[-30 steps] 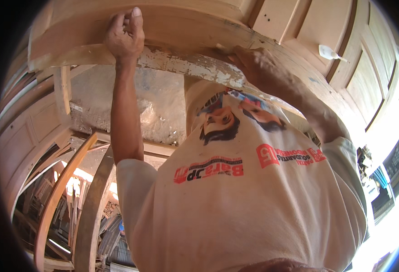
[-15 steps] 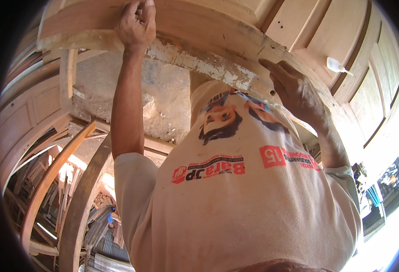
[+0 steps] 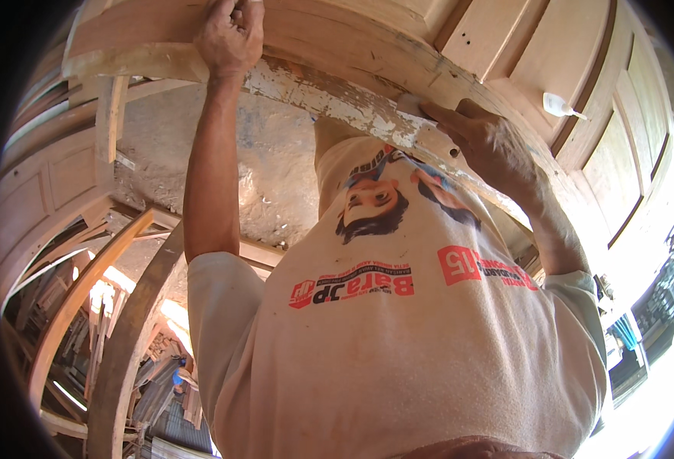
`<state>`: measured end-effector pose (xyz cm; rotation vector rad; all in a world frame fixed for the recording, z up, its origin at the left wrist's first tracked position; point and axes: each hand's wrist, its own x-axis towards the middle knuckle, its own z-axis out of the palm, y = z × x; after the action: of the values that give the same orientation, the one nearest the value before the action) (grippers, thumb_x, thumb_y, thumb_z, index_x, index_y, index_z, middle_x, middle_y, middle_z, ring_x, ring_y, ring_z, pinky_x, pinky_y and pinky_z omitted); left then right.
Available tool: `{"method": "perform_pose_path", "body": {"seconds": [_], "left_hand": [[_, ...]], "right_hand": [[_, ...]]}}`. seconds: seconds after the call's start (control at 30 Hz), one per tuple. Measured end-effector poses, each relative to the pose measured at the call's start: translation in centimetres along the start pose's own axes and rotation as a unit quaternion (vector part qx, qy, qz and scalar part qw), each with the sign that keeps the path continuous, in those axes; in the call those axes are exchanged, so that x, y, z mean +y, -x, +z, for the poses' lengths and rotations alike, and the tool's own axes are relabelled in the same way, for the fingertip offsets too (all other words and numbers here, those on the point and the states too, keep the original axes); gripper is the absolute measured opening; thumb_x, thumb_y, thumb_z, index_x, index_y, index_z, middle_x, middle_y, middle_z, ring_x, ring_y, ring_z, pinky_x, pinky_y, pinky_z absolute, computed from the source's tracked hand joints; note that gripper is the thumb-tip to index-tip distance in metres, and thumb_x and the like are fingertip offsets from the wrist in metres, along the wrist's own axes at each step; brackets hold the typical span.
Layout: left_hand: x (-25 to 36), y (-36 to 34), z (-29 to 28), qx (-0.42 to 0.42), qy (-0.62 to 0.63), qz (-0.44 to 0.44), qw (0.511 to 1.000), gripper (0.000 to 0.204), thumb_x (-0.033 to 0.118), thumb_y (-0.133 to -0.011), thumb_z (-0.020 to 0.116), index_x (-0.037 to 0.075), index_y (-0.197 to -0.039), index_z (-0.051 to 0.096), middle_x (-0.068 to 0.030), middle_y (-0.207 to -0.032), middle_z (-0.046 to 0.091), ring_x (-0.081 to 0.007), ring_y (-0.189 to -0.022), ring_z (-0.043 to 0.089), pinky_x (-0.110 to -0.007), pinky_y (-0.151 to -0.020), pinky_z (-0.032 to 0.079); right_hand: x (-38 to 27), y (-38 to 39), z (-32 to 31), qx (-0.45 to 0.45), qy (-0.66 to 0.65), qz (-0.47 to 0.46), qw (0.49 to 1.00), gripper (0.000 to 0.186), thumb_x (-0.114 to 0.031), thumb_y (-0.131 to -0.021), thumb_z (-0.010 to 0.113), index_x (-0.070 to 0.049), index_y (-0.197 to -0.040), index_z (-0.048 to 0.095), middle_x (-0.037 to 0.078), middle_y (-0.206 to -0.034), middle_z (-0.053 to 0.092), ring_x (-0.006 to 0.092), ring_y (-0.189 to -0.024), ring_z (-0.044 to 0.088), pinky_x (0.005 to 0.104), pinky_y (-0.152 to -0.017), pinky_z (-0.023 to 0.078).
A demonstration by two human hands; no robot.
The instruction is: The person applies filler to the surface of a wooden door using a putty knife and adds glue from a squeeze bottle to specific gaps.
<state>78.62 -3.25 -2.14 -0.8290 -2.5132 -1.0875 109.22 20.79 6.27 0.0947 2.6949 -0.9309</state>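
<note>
A pale wooden panelled door [image 3: 536, 53] lies across the top of the view, with a long rail [image 3: 329, 42] along its near side and a flaking painted board [image 3: 314, 92] below that. My left hand [image 3: 230, 42] has curled fingers on the rail near the top edge, closed on it. My right hand [image 3: 490, 145] is on the near side at the right, fingers together on a small pale flat piece [image 3: 409, 103] that I cannot make out. A white squeeze bottle [image 3: 557, 104] with a thin nozzle lies on the panels near my right hand.
My T-shirt [image 3: 398, 352] fills the lower middle. Below is a dusty floor [image 3: 176, 145]. At the left stand another panelled door [image 3: 57, 183] and curved timber frames [image 3: 134, 336], with heaped wood scraps [image 3: 164, 375] beyond. Bright light comes from the right.
My right hand went right and down from the board, then slightly back up and left. My left hand shifted a little right early on, staying curled. The whole view shifted slightly.
</note>
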Motion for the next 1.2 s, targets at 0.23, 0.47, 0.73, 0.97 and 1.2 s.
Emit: {"method": "perform_pose_path", "body": {"seconds": [0.23,0.47,0.73,0.97,1.2], "left_hand": [[-0.5,0.0,0.4,0.007,0.010,0.000,1.000,0.036,0.031,-0.103,0.061,0.001,-0.084,0.058,-0.0117,-0.075,0.055,-0.0263,-0.065,0.055,-0.041,-0.060,0.045],[-0.7,0.1,0.0,-0.008,0.029,-0.003,1.000,0.034,0.030,-0.103,0.061,0.001,-0.085,0.057,-0.0098,-0.075,0.053,-0.0231,-0.064,0.054,-0.038,-0.059,0.044],[-0.5,0.1,0.1,-0.001,0.041,-0.009,0.999,0.034,0.030,-0.102,0.061,0.001,-0.085,0.058,-0.0107,-0.075,0.053,-0.0233,-0.064,0.054,-0.038,-0.059,0.044],[-0.4,0.1,0.2,0.002,0.022,-0.013,1.000,0.033,0.029,-0.102,0.061,0.002,-0.084,0.058,-0.0117,-0.075,0.055,-0.0269,-0.065,0.057,-0.040,-0.060,0.046],[-0.6,0.2,0.4,0.019,0.029,0.004,0.999,0.033,0.030,-0.102,0.061,0.002,-0.085,0.060,-0.0097,-0.074,0.055,-0.0235,-0.064,0.056,-0.039,-0.060,0.045]], "right_hand": [[0.4,-0.7,3.2,0.019,0.059,-0.053,0.997,0.063,-0.002,-0.092,0.062,-0.020,-0.151,0.052,0.013,-0.111,0.063,0.0342,-0.094,0.070,0.0439,-0.076,0.059],[-0.1,-1.8,1.9,0.003,0.113,-0.071,0.991,0.064,-0.002,-0.087,0.064,-0.019,-0.149,0.056,0.010,-0.107,0.063,0.0289,-0.096,0.069,0.0401,-0.078,0.060],[-2.1,-1.7,-1.6,0.099,0.054,-0.040,0.993,0.046,-0.008,-0.096,0.067,-0.019,-0.140,0.065,0.008,-0.094,0.067,0.0207,-0.076,0.070,0.0371,-0.068,0.059],[0.1,2.0,1.1,0.052,0.029,-0.020,0.998,0.047,-0.007,-0.095,0.068,-0.014,-0.141,0.062,0.007,-0.088,0.061,0.0230,-0.068,0.066,0.0371,-0.059,0.055],[-0.3,1.3,1.5,0.048,0.002,-0.008,0.999,0.044,-0.010,-0.096,0.066,-0.015,-0.139,0.063,0.008,-0.087,0.060,0.0260,-0.071,0.066,0.0388,-0.061,0.055]]}}
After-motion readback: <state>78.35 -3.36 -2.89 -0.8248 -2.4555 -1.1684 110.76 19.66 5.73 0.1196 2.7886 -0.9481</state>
